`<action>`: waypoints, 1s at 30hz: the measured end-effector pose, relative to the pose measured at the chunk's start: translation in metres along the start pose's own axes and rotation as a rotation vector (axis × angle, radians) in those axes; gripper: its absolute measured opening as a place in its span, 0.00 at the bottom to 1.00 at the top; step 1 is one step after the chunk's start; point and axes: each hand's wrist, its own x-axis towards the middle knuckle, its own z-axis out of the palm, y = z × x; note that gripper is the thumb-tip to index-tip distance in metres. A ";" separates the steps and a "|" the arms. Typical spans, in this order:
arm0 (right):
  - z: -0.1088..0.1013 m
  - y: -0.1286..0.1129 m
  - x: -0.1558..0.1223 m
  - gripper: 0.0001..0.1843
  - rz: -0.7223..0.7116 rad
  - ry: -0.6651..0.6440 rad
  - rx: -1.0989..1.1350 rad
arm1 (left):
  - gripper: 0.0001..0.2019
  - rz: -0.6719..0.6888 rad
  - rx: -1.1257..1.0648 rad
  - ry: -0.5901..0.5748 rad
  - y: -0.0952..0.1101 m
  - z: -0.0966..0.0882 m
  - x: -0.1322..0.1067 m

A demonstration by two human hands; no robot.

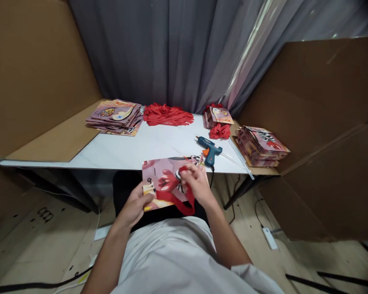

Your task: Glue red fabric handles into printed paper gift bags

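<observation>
A pink printed paper bag [164, 173] lies flat over my lap at the near edge of the white table [147, 145]. My left hand [136, 204] grips the bag's lower left corner, fingers closed on it. My right hand [198, 183] pinches one end of a red ribbon handle [179, 201] against the bag's upper right part. The ribbon loops down below the bag.
A blue glue gun [210, 149] rests on the table just beyond my right hand, its cord hanging down. Stacks of printed bags sit at back left [116, 116], back centre [219, 116] and right [260, 145]. Red ribbon piles [167, 114] lie at the back. Cardboard panels flank both sides.
</observation>
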 end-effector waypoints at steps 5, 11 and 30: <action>0.030 0.016 0.013 0.18 -0.049 -0.035 -0.429 | 0.28 0.038 -0.001 0.035 -0.015 0.015 -0.006; 0.030 0.008 0.004 0.11 -0.209 0.019 -0.776 | 0.34 0.166 0.019 0.097 -0.023 0.030 -0.008; 0.043 -0.048 -0.035 0.11 -0.351 0.120 -0.849 | 0.30 0.461 0.470 0.215 -0.003 0.047 -0.055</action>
